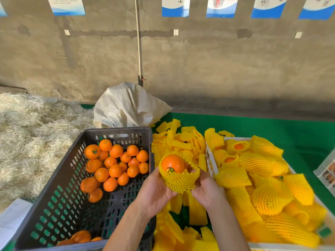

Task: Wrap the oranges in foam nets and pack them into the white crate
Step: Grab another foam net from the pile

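Both my left hand (154, 192) and right hand (208, 193) grip a half-netted orange (172, 163) in its foam net (178, 180) just left of the white crate (210, 160), already heaped with wrapped fruit, while loose oranges (112, 163) wait further left.

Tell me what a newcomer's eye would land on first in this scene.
First, at centre, the left hand and right hand hold an orange half sunk in a yellow foam net. Right of them, the white crate is heaped with netted oranges. Left, a dark crate holds bare oranges, and loose nets lie between the crates on the green table.
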Motion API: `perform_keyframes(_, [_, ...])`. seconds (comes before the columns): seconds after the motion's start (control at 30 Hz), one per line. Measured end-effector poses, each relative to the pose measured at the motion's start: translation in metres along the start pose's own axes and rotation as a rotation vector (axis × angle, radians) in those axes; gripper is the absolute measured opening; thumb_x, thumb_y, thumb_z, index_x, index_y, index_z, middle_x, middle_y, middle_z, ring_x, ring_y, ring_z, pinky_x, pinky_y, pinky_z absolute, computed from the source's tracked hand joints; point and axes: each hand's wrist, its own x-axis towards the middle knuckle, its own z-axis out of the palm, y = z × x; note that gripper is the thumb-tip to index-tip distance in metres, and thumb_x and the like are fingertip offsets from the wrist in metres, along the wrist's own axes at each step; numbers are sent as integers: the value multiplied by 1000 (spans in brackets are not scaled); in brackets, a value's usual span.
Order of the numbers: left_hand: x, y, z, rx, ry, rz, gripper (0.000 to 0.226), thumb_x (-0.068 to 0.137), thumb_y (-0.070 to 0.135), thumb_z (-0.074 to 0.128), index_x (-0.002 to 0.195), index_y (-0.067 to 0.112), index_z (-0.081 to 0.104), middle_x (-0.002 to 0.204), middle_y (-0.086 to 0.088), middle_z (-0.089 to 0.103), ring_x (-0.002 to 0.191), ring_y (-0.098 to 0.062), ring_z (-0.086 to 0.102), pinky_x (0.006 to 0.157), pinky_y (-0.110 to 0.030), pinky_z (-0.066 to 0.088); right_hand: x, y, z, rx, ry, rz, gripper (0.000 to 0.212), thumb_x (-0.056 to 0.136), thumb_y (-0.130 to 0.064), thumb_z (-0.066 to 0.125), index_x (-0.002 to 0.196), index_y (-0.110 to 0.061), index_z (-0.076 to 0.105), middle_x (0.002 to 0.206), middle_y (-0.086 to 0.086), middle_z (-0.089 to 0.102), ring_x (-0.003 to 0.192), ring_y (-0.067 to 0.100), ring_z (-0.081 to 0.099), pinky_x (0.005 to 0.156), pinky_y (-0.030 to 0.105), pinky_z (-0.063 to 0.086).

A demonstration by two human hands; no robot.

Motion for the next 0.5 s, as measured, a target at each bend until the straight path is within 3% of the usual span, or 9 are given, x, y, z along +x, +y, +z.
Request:
perform_keyframes(0.1, [1, 2, 6, 65, 23, -16, 55, 107, 57, 38, 147, 22, 54, 144, -13, 62, 132, -32, 61, 105, -54, 51, 0, 8, -1, -138, 89, -83, 33, 98, -24, 60, 131, -17, 62, 118, 10, 74, 107, 30, 71, 79, 43, 61])
perform_keyframes(0.2, [-1, 9, 10, 25, 54, -8, 52, 100, 60, 55, 144, 32, 57, 144, -8, 63, 131, -36, 61, 105, -63, 49, -2, 10, -7, -631, 303, -318, 38, 101, -51, 50, 130, -28, 60, 119, -3, 70, 111, 21, 66, 93, 44, 56])
perform_keyframes(0.27, [-2, 13, 12, 8, 75, 22, 45, 93, 52, 71, 134, 34, 65, 139, -1, 65, 130, -35, 60, 100, -69, 49, -10, 4, -9, -739, 263, -551, 48, 93, -74, 43, 128, -45, 58, 126, -20, 63, 120, 9, 60, 94, 35, 54])
perform_keyframes(0.33, [1, 13, 18, 101, 94, 64, 40, 86, 48, 81, 122, 32, 75, 131, 2, 70, 127, -32, 61, 97, -65, 53, -17, -1, -6, -810, 85, -672, 53, 87, -82, 45, 130, -53, 56, 133, -30, 57, 124, -7, 52, 96, 28, 50])
perform_keyframes(0.4, [3, 8, 30, 230, 113, 113, 58, 81, 51, 83, 131, 24, 71, 142, 0, 64, 126, -27, 64, 98, -55, 57, -21, -5, 0, -925, -29, -673, 57, 84, -79, 56, 136, -55, 49, 137, -34, 51, 126, -16, 45, 96, 21, 45])
perform_keyframes(0.5, [7, 1, 50, 315, 206, 172, 103, 77, 63, 79, 160, 18, 36, 160, -2, 42, 135, -23, 55, 98, -50, 59, -26, -15, 0, -1047, -44, -637, 68, 76, -80, 65, 137, -60, 43, 142, -36, 45, 130, -16, 39, 91, 13, 41])
